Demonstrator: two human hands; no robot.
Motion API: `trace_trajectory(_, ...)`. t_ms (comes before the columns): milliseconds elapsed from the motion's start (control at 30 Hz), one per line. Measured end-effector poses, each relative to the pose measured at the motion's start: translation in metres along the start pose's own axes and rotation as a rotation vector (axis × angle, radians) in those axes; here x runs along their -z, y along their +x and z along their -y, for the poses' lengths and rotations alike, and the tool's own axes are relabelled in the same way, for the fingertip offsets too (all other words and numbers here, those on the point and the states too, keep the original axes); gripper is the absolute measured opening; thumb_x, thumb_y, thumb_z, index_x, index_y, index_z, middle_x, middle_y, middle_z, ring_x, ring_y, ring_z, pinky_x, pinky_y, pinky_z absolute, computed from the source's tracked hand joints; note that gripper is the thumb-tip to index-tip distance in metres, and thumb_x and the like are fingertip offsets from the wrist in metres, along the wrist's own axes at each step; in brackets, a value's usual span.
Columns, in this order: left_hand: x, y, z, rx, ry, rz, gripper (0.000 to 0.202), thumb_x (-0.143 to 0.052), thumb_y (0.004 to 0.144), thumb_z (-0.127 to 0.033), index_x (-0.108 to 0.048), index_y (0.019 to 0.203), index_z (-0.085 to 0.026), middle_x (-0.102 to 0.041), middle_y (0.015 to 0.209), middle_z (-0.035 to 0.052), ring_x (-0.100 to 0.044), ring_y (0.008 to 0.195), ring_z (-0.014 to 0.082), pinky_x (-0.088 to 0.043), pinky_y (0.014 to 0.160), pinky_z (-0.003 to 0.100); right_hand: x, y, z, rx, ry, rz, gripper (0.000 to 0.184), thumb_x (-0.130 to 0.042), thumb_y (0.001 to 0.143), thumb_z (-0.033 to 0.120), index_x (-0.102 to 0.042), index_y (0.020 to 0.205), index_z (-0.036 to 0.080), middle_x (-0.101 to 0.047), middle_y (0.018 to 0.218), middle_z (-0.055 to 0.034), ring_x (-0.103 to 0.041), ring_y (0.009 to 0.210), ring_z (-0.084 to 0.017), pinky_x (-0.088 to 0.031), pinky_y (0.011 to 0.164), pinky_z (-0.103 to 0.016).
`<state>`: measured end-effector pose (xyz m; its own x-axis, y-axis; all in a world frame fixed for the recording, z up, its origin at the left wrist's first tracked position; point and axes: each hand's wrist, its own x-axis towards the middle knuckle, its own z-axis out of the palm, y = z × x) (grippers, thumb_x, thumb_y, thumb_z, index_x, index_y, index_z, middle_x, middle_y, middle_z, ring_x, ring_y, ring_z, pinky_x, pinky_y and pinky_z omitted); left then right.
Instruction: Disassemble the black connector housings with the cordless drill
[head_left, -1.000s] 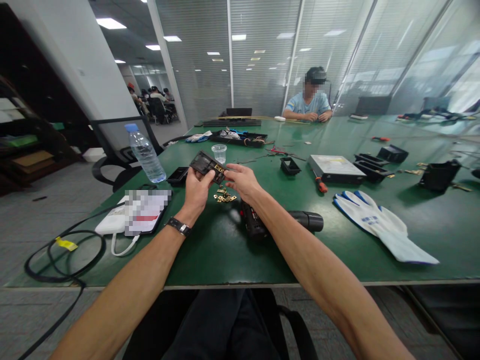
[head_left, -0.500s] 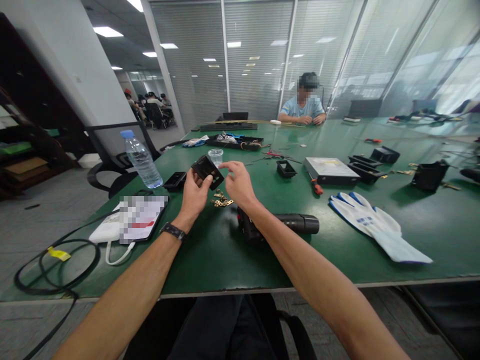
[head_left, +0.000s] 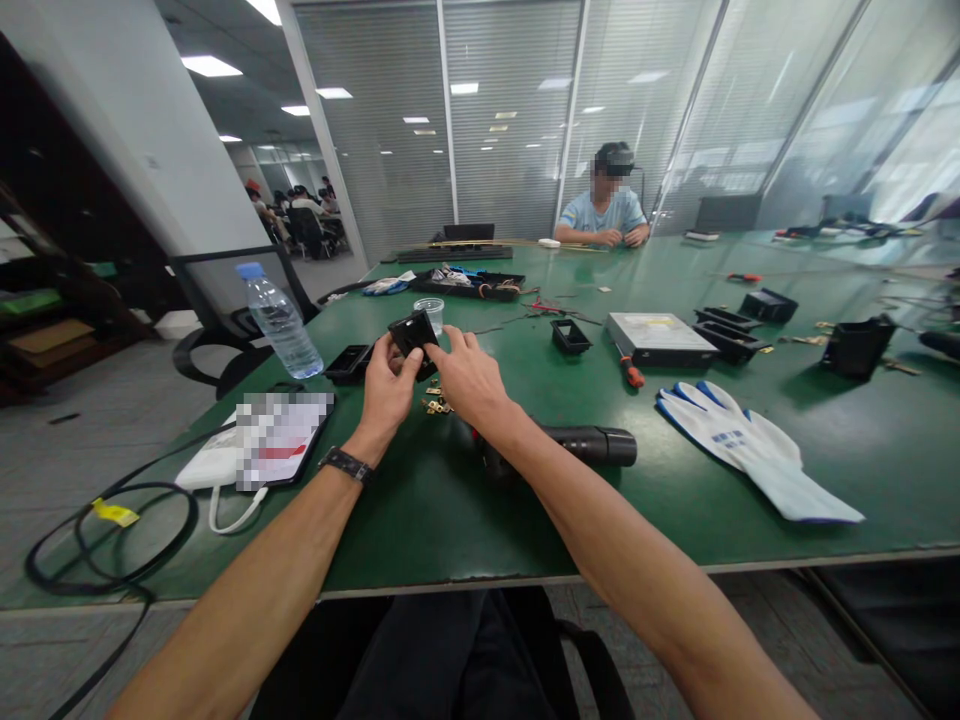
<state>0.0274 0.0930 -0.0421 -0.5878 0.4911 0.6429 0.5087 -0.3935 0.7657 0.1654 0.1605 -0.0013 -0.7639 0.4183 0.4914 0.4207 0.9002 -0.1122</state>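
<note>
My left hand (head_left: 390, 387) grips a small black plastic housing (head_left: 411, 332) above the table, thumb on its near face and fingers behind. My right hand (head_left: 469, 378) is closed, its fingertips at the right side of the housing; whatever they pinch, if anything, is hidden. Below the hands lies a pile of small brass-coloured metal pieces (head_left: 435, 400), partly covered by the right hand. Under my right forearm rests a black power tool with a cylindrical body (head_left: 596, 445). Just past the housing stands a clear plastic cup (head_left: 429, 312).
To the left are a water bottle (head_left: 281, 320), a phone (head_left: 289, 440) with a white power bank, and a coiled black cable (head_left: 112, 578). To the right lie a glove (head_left: 739, 440), a screwdriver (head_left: 631, 373), a metal drive (head_left: 660, 340) and black trays (head_left: 571, 338). A person (head_left: 606, 205) sits opposite.
My right hand has moved slightly left and down, bringing its fingers from above the housing's right edge onto its side. The left hand has tilted the housing a little.
</note>
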Motion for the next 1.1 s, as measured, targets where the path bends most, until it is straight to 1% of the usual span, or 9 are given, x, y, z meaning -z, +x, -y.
trace_trajectory(100,0.0001,-0.0003,0.0003,-0.016,0.006,0.016,0.052,-0.074,0.083,-0.04,-0.057,0.128,-0.019,-0.065,0.13,0.0131,-0.063,0.121,0.0271,-0.05,0.103,0.043,0.0001,0.0012,-0.0015,-0.013,0.023,0.05,0.039,-0.036,0.102,0.022,-0.056,0.136,0.029,-0.041,0.149,-0.0145,-0.044,0.126,-0.029,-0.056,0.089,-0.042)
trace_trajectory(200,-0.0009,-0.0003,-0.0016,-0.023,0.004,0.035,0.052,-0.074,0.083,-0.039,-0.057,0.129,-0.02,-0.065,0.13,0.013,-0.063,0.12,0.0268,-0.051,0.102,0.041,0.0015,0.0007,-0.0018,-0.013,0.033,0.036,0.037,-0.035,0.103,0.023,-0.057,0.133,0.028,-0.044,0.145,-0.014,-0.045,0.124,-0.029,-0.056,0.087,-0.04)
trace_trajectory(300,-0.0014,0.0003,-0.0028,-0.023,-0.028,0.015,0.052,-0.074,0.083,-0.039,-0.058,0.128,-0.02,-0.066,0.127,0.0124,-0.064,0.116,0.0262,-0.052,0.099,0.039,0.0027,-0.0005,-0.001,-0.006,0.041,0.016,0.039,-0.034,0.104,0.023,-0.054,0.137,0.029,-0.046,0.142,-0.0132,-0.047,0.122,-0.027,-0.056,0.085,-0.038)
trace_trajectory(467,0.003,0.001,0.0013,-0.011,-0.007,0.03,0.053,-0.075,0.082,-0.04,-0.058,0.129,-0.02,-0.067,0.125,0.0116,-0.065,0.114,0.0261,-0.052,0.1,0.042,0.0015,-0.0004,-0.0013,-0.007,0.045,0.078,0.04,-0.034,0.104,0.022,-0.052,0.138,0.03,-0.049,0.137,-0.0133,-0.049,0.119,-0.027,-0.055,0.086,-0.039)
trace_trajectory(633,0.004,0.0013,0.0027,-0.011,0.002,0.034,0.052,-0.073,0.083,-0.039,-0.059,0.13,-0.021,-0.067,0.124,0.0106,-0.064,0.114,0.0248,-0.051,0.099,0.039,-0.0006,-0.0003,-0.0025,0.012,0.061,0.061,0.039,-0.035,0.103,0.022,-0.053,0.136,0.029,-0.055,0.131,-0.0122,-0.051,0.115,-0.027,-0.055,0.084,-0.039)
trace_trajectory(767,0.0024,0.0019,0.0018,0.033,-0.058,0.017,0.049,-0.074,0.083,-0.04,-0.061,0.125,-0.02,-0.069,0.115,0.0087,-0.067,0.101,0.0221,-0.054,0.09,0.035,-0.0008,-0.0014,-0.0026,0.01,0.076,0.071,0.043,-0.034,0.102,0.018,-0.049,0.142,0.03,-0.056,0.131,-0.0119,-0.052,0.114,-0.027,-0.054,0.085,-0.038)
trace_trajectory(867,0.0027,0.0012,0.0024,0.077,-0.062,0.006,0.05,-0.076,0.081,-0.04,-0.062,0.125,-0.021,-0.069,0.109,0.007,-0.066,0.091,0.0194,-0.055,0.085,0.033,-0.0013,-0.0012,-0.003,0.009,0.085,0.098,0.045,-0.034,0.102,0.017,-0.048,0.142,0.03,-0.059,0.126,-0.0113,-0.055,0.111,-0.026,-0.053,0.084,-0.037)
trace_trajectory(1000,0.0031,-0.0004,0.002,0.058,-0.03,0.003,0.049,-0.077,0.08,-0.039,-0.063,0.124,-0.022,-0.068,0.106,0.0059,-0.065,0.089,0.0186,-0.053,0.084,0.032,-0.0028,-0.0005,-0.0032,0.001,0.089,0.107,0.043,-0.035,0.1,0.016,-0.052,0.138,0.029,-0.061,0.119,-0.011,-0.058,0.108,-0.026,-0.053,0.081,-0.036)
trace_trajectory(1100,0.0027,0.0001,0.001,0.043,-0.032,0.003,0.048,-0.075,0.082,-0.041,-0.063,0.124,-0.022,-0.067,0.107,0.0056,-0.064,0.091,0.0181,-0.053,0.086,0.031,-0.0039,-0.0009,-0.0029,0.001,0.1,0.096,0.045,-0.033,0.101,0.016,-0.05,0.14,0.029,-0.062,0.117,-0.0108,-0.059,0.106,-0.026,-0.053,0.081,-0.036)
